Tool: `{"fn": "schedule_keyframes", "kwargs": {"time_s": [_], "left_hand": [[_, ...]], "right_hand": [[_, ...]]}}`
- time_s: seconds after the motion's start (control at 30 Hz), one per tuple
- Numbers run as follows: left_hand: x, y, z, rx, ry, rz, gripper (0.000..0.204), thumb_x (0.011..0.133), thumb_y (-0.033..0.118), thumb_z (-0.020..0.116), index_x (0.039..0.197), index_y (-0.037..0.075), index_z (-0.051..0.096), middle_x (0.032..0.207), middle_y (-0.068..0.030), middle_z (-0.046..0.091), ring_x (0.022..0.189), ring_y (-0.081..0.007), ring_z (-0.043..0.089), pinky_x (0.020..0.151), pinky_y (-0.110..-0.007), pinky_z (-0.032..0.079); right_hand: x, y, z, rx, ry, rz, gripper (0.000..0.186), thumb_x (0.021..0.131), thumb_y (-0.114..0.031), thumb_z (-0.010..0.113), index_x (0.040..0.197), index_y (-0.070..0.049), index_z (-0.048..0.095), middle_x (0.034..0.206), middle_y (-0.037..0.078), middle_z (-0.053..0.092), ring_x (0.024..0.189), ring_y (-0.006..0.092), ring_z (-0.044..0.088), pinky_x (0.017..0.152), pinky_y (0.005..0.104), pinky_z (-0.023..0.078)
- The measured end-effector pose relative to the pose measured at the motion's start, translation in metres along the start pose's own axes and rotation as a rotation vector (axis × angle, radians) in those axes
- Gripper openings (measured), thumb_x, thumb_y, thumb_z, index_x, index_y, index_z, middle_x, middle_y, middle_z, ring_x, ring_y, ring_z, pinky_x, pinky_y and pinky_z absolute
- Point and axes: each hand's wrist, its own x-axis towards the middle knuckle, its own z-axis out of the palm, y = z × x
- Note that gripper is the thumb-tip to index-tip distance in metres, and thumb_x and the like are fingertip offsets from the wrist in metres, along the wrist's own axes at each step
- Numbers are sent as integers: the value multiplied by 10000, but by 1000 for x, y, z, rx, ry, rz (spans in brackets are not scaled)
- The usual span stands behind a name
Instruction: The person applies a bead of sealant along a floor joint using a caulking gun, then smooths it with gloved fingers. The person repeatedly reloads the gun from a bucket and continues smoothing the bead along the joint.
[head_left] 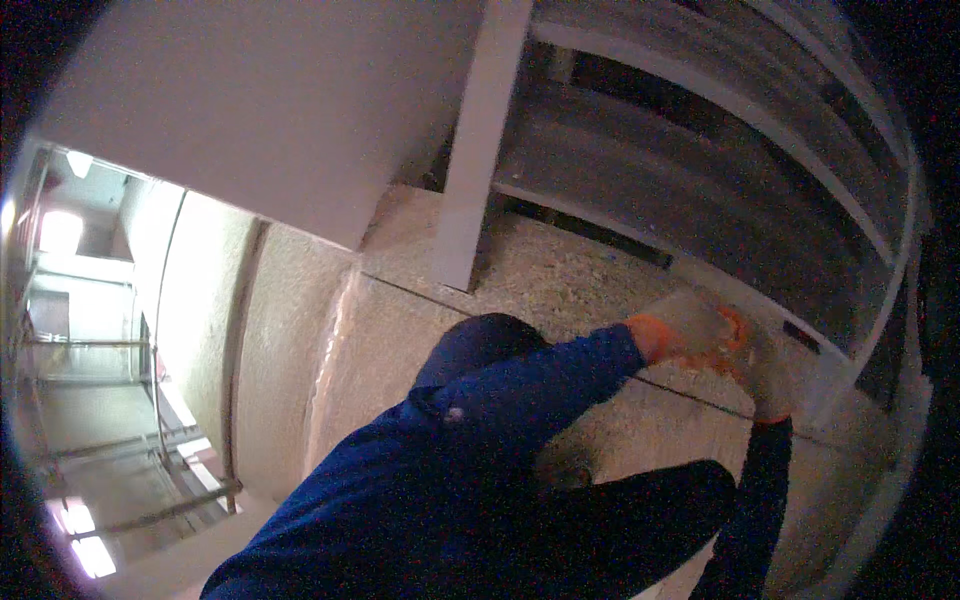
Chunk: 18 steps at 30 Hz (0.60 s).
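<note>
The left hand (672,332), in an orange-palmed glove, reaches out at the end of a blue sleeve (540,385) and grips a pale, blurred, flat piece (700,318) by its near edge; the fingers are closed on it. The right hand (765,385), in a light glove with orange at the fingers, comes up from below on a dark blue sleeve and meets the same pale piece at its far, lower side. It touches or clasps the piece, but the blur hides how tightly its fingers close, so I cannot tell its grip for sure. What the pale piece is cannot be made out; it looks like a scrap of cloth or sheet.

The pale piece sits just in front of the shelving unit (720,190), close to the unit's lowest shelf edge and above the speckled floor (560,275). The shelving unit is grey-white, with several long shelves curving across the upper right. A white upright post (478,150) of the unit stands to the left of the hands, its foot on the floor. Left of the post hangs a large plain white panel (270,110). Far left of the unit, a lit corridor (90,380) with metal rails and ceiling lights runs away. The person's dark knee (480,345) lies just beside the left sleeve.
</note>
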Motion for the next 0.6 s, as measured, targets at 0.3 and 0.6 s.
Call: {"fn": "schedule_keyframes", "kwargs": {"time_s": [0.3,0.6], "left_hand": [[-231,156,-54,1093,455,33,379,998,422,664,1138,79,746,1035,-72,772,736,-158,747,583,-314,562],[-417,108,-100,269,443,-270,329,1002,336,668,1173,59,703,1024,-89,758,814,-147,691,669,-337,555]], "right_hand": [[67,-94,211,671,-335,-167,420,1010,-280,676,1361,-71,577,1154,53,677,828,145,649,680,310,545],[86,-82,393,822,-906,145,353,1025,-185,653,1347,-73,563,1172,102,689,905,221,695,754,342,603]]}}
